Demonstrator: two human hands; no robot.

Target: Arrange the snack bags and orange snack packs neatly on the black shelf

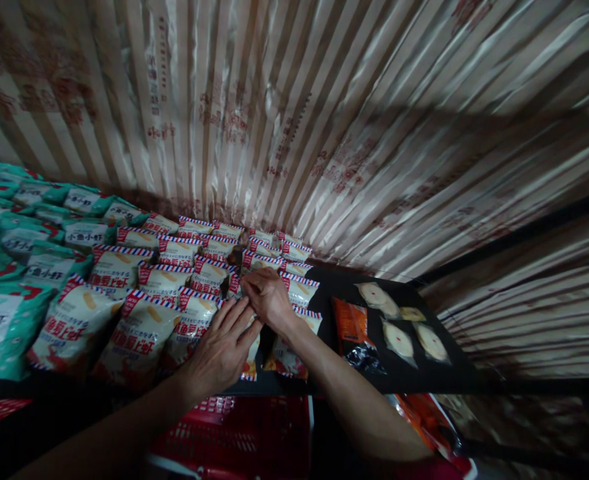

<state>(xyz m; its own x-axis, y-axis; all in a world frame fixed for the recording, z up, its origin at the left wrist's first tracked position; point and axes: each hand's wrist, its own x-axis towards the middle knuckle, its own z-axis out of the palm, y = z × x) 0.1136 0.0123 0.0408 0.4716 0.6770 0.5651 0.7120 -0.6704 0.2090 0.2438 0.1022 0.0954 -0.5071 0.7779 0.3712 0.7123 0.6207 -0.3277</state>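
My left hand (224,350) lies palm down with its fingers stretched out, over a white snack bag (252,350) with red lettering and a striped edge. Only part of that bag shows beyond the fingers. Just behind it, my right hand (268,298) has its fingers curled together at the top of a snack bag (234,283) in the same row; its fingertips are partly hidden. Another snack bag (287,357) of this kind leans under my right forearm. More white bags (137,337) stand in rows to the left.
Green snack bags (47,270) fill the far left of the black shelf (319,380). To the right lie an orange packet (352,327) and several pale, round, wrapped items (398,339). A red basket (254,433) is below. Printed, pleated sheeting (284,120) hangs behind.
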